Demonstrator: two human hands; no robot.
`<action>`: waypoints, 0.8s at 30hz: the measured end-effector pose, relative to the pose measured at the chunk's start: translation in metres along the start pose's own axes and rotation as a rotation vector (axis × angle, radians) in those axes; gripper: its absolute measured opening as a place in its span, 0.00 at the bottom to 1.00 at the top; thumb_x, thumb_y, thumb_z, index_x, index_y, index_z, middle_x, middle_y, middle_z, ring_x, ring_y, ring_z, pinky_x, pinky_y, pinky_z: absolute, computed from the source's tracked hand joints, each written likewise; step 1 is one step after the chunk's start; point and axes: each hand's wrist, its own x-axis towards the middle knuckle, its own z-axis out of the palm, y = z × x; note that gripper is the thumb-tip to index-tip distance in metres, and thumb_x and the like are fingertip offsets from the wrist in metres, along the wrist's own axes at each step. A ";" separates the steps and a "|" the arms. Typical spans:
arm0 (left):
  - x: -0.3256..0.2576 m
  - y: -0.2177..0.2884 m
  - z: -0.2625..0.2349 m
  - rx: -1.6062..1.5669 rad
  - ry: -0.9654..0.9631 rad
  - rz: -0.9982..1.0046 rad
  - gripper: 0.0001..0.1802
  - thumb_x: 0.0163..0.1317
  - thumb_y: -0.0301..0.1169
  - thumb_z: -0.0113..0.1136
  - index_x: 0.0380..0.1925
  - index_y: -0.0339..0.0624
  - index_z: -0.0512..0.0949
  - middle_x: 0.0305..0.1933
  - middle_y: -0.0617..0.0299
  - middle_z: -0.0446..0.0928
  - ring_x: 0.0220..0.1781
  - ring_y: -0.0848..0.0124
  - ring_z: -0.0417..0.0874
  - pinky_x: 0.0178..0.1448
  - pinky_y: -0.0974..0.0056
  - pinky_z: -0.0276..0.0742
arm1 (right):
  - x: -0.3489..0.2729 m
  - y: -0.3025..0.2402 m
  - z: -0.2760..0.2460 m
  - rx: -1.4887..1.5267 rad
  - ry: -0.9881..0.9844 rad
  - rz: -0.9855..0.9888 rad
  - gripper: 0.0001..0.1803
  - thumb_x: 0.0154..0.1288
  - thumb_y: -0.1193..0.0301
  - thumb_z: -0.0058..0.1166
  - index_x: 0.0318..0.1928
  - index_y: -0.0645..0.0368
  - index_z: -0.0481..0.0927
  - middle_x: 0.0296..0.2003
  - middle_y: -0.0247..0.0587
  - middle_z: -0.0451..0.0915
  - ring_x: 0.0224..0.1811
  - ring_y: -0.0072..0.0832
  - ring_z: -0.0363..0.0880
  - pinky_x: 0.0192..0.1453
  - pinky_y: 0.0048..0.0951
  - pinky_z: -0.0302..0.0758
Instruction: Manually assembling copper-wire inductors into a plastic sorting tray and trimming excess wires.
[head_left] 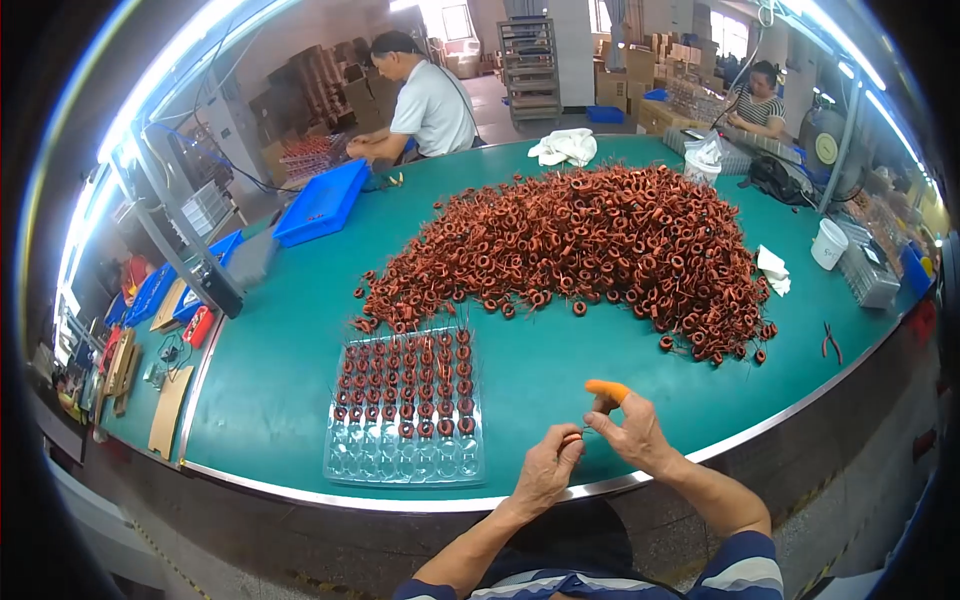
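My left hand (546, 472) is closed in a pinch just over the table's near edge. Between its fingertips is a small copper-wound ring coil, mostly covered by the fingers. Close beside it, my right hand (636, 434) has its thumb and fingers together at a thin wire lead of that coil. An orange finger cot (607, 390) covers one raised finger of this hand. Left of my hands lies a clear plastic tray (405, 462) with round pockets. Coils fill its far rows; the nearest pockets hold none. Beyond my hands spreads a large heap of the same coils (560, 240).
On the green table (270, 380) lie red-handled pliers (831, 343), a white cloth (563, 147) and crumpled paper (773, 270). White tubs (829, 244) stand on the right. A blue bin (322, 203) is at the far left, near a person in white (435, 105). Another person sits far right.
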 end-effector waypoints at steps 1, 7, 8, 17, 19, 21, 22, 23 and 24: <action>-0.002 0.002 0.000 -0.095 -0.035 -0.058 0.13 0.72 0.35 0.49 0.49 0.37 0.69 0.32 0.59 0.78 0.32 0.72 0.79 0.40 0.68 0.76 | -0.003 0.002 0.002 0.028 -0.001 -0.014 0.16 0.64 0.66 0.59 0.49 0.62 0.80 0.34 0.40 0.82 0.35 0.28 0.81 0.41 0.29 0.75; 0.005 0.007 0.008 -0.409 -0.046 -0.204 0.11 0.74 0.34 0.42 0.44 0.37 0.68 0.29 0.61 0.74 0.28 0.75 0.74 0.33 0.70 0.72 | -0.018 0.010 0.015 0.371 0.029 0.311 0.13 0.67 0.69 0.52 0.43 0.67 0.82 0.31 0.36 0.81 0.35 0.19 0.77 0.41 0.22 0.73; 0.007 0.007 0.006 -0.409 -0.047 -0.194 0.11 0.74 0.34 0.43 0.45 0.38 0.67 0.29 0.60 0.74 0.27 0.75 0.73 0.32 0.70 0.72 | -0.015 0.013 0.016 0.392 0.038 0.298 0.13 0.68 0.69 0.51 0.42 0.66 0.83 0.30 0.35 0.81 0.34 0.18 0.76 0.40 0.22 0.73; 0.015 0.019 -0.001 -0.228 -0.095 -0.065 0.17 0.67 0.31 0.57 0.53 0.40 0.69 0.42 0.52 0.80 0.45 0.64 0.83 0.49 0.64 0.77 | -0.003 0.015 0.008 0.555 0.002 0.215 0.14 0.70 0.65 0.53 0.41 0.64 0.83 0.34 0.35 0.82 0.37 0.20 0.77 0.44 0.23 0.75; 0.014 0.015 0.001 -0.111 -0.060 0.061 0.15 0.69 0.31 0.54 0.52 0.39 0.69 0.26 0.65 0.71 0.26 0.78 0.70 0.30 0.72 0.68 | -0.003 0.014 0.007 0.433 -0.010 0.157 0.15 0.70 0.64 0.53 0.40 0.65 0.83 0.33 0.37 0.82 0.37 0.21 0.78 0.43 0.23 0.74; 0.022 0.019 -0.001 0.006 0.085 0.016 0.11 0.67 0.27 0.54 0.48 0.38 0.72 0.24 0.65 0.73 0.23 0.79 0.70 0.28 0.71 0.68 | -0.001 -0.001 0.003 -0.155 0.193 -0.180 0.08 0.60 0.72 0.61 0.36 0.64 0.82 0.31 0.39 0.79 0.33 0.31 0.77 0.42 0.33 0.71; 0.029 0.010 -0.001 0.070 0.161 0.022 0.10 0.67 0.26 0.54 0.47 0.37 0.73 0.24 0.64 0.73 0.23 0.79 0.71 0.27 0.71 0.68 | 0.000 0.001 0.005 -0.523 0.312 -0.466 0.08 0.55 0.74 0.64 0.34 0.64 0.82 0.31 0.40 0.78 0.31 0.36 0.76 0.41 0.36 0.69; 0.031 0.009 0.001 0.001 0.213 0.009 0.09 0.66 0.26 0.54 0.45 0.37 0.74 0.24 0.64 0.74 0.23 0.79 0.72 0.27 0.71 0.68 | -0.005 -0.004 0.013 -0.479 0.364 -0.570 0.10 0.48 0.76 0.67 0.32 0.62 0.81 0.31 0.40 0.77 0.30 0.40 0.73 0.41 0.40 0.67; 0.028 0.014 -0.002 -0.005 0.166 -0.040 0.10 0.66 0.25 0.54 0.46 0.37 0.74 0.27 0.60 0.76 0.26 0.75 0.75 0.30 0.69 0.71 | -0.006 -0.010 0.011 -0.479 0.364 -0.534 0.09 0.50 0.76 0.66 0.32 0.62 0.82 0.31 0.40 0.77 0.31 0.39 0.73 0.40 0.38 0.68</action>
